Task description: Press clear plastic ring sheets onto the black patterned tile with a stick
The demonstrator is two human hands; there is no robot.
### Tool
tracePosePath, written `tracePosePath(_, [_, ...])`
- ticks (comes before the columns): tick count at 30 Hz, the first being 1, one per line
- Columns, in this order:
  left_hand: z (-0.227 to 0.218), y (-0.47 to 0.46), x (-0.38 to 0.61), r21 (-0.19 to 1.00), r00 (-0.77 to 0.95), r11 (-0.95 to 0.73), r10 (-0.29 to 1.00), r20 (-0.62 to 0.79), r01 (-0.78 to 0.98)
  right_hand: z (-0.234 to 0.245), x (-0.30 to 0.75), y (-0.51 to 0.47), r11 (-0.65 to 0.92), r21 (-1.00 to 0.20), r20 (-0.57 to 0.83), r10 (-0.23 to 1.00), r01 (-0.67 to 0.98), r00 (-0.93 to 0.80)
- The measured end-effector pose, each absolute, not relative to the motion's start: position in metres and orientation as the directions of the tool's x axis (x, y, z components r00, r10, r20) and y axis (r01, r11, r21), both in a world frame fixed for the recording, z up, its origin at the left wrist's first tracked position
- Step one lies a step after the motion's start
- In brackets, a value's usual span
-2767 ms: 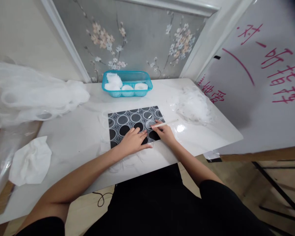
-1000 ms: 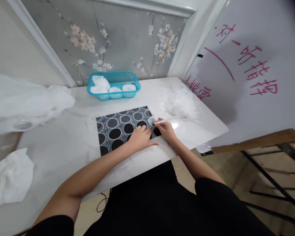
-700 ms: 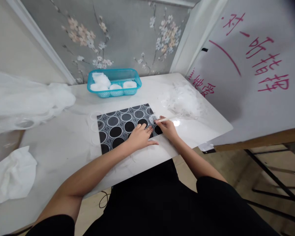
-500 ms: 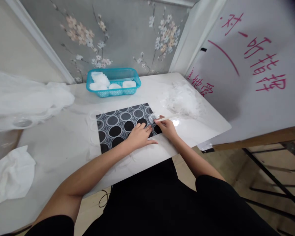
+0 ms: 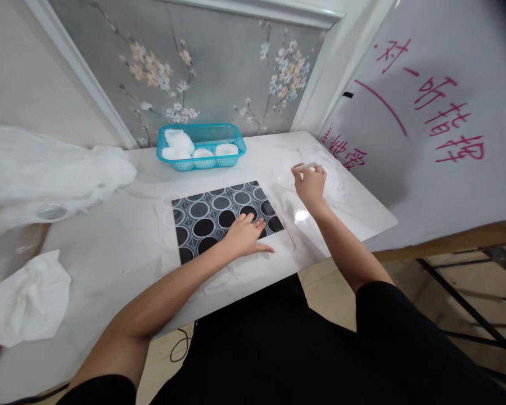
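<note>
My left hand [image 5: 245,233] lies flat with fingers spread on a dark sheet patterned with rings and black circles [image 5: 204,227]. To the right of the sheet, my right hand [image 5: 311,188] is raised near a loose heap of clear and whitish bits [image 5: 336,183]. Its fingers pinch a thin, pale stick-like tool [image 5: 307,166], whose exact kind I cannot make out. The hand hides part of the heap, and whether anything hangs at the tool's tip cannot be seen.
A blue plastic basket [image 5: 201,163] holding white round pads [image 5: 226,149] stands at the table's back edge. Clear plastic bags [image 5: 59,174] and a crumpled white tissue [image 5: 31,298] lie at left. A whiteboard with red writing [image 5: 442,185] borders the table's right side.
My right hand, with the pale tool, has moved away from the sheet's right edge, up and right to the heap. The clear round piece at its fingertips no longer shows there. My left hand stays put.
</note>
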State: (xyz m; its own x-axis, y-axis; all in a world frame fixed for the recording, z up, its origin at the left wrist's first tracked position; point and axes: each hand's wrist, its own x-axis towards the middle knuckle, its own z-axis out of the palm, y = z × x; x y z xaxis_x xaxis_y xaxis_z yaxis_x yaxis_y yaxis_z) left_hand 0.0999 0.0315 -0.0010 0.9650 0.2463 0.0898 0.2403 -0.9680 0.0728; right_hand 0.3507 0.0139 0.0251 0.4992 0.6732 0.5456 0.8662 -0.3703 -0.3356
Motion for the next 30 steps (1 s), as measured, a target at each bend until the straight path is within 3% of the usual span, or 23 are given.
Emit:
tracePosePath(7, [0.0, 0.03, 0.1, 0.056, 0.969, -0.974, 0.226, 0.101, 0.222, -0.011, 0.298, -0.028, -0.12, -0.571, 0.421, 0.807, 0.812, 0.415])
tracePosePath(12, [0.0, 0.029, 0.1, 0.056, 0.969, -0.973, 0.227, 0.096, 0.222, -0.026, 0.274, -0.046, -0.115, -0.729, 0.303, 0.83, 0.675, 0.469])
tracePosePath(26, [-0.005, 0.03, 0.102, 0.033, 0.969, -0.976, 0.219, 0.115, 0.217, -0.026, 0.272, -0.043, -0.078, -0.781, 0.287, 0.837, 0.619, 0.467])
tracePosePath(30, [-0.005, 0.03, 0.102, 0.027, 0.969, -0.975, 0.22, 0.109, 0.219, -0.024, 0.271, -0.044, -0.09, -0.711, 0.319, 0.842, 0.698, 0.435])
